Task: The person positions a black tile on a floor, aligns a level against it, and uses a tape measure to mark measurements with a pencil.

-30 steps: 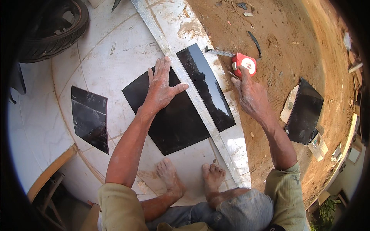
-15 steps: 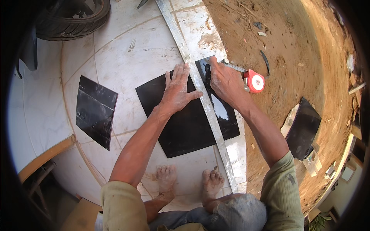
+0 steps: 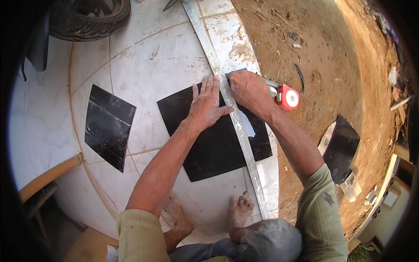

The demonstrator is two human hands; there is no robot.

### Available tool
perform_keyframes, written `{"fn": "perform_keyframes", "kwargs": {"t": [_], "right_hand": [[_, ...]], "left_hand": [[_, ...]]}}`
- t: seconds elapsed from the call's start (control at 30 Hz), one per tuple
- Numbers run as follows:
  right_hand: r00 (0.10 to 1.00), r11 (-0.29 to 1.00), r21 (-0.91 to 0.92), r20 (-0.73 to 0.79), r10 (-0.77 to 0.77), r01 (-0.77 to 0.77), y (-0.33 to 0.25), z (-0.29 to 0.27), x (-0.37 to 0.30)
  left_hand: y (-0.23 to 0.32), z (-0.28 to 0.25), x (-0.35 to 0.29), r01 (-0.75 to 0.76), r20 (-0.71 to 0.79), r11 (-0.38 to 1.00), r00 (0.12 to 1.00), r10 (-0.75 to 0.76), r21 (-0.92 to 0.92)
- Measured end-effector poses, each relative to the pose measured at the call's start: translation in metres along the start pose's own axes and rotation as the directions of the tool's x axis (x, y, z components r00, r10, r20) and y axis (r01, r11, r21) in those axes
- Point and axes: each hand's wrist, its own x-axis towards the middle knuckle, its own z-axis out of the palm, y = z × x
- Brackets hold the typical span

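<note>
One black tile (image 3: 214, 150) | likely brittle, slick; take by near edge | left hand (image 3: 207, 106) splayed, thumb on bar (image 3: 250, 168) | right hand (image 3: 248, 89) curled, contents unclear

Lit by daylight, bright overall, warmest toward the right over the dirt ground (image 3: 314, 56). Throws white glare off the black tile (image 3: 216, 144), right of the metal bar (image 3: 238, 126). Drops dim at lower left, under the wooden edge (image 3: 50, 178). Reads fairly sharp mid-frame, softer outward. Bows lines of the white floor (image 3: 144, 65), fisheye-style; goes black at the corners.
</note>
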Motion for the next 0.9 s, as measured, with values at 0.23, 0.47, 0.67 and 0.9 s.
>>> {"fn": "perform_keyframes", "kwargs": {"t": [0.23, 0.47, 0.67, 0.9], "right_hand": [[0.994, 0.993, -0.077, 0.058, -0.088, 0.092, -0.005, -0.012, 0.003], [0.988, 0.982, -0.113, 0.046, -0.146, 0.15, -0.001, -0.003, 0.01], [0.975, 0.987, -0.134, 0.217, -0.056, 0.086, -0.008, -0.013, -0.006], [0.982, 0.987, -0.105, 0.161, -0.103, 0.121, 0.001, -0.012, -0.032]], "left_hand": [[0.0, -0.001, 0.001, -0.015, -0.023, 1.0, 1.0, 0.015, 0.017], [-0.004, 0.005, 0.003, -0.004, -0.033, 1.0, 0.999, 0.005, 0.028], [0.0, 0.004, 0.003, -0.006, -0.038, 0.999, 0.999, 0.008, 0.034], [0.008, -0.005, 0.002, 0.001, -0.037, 1.0, 0.999, 0.0, 0.015]]}}
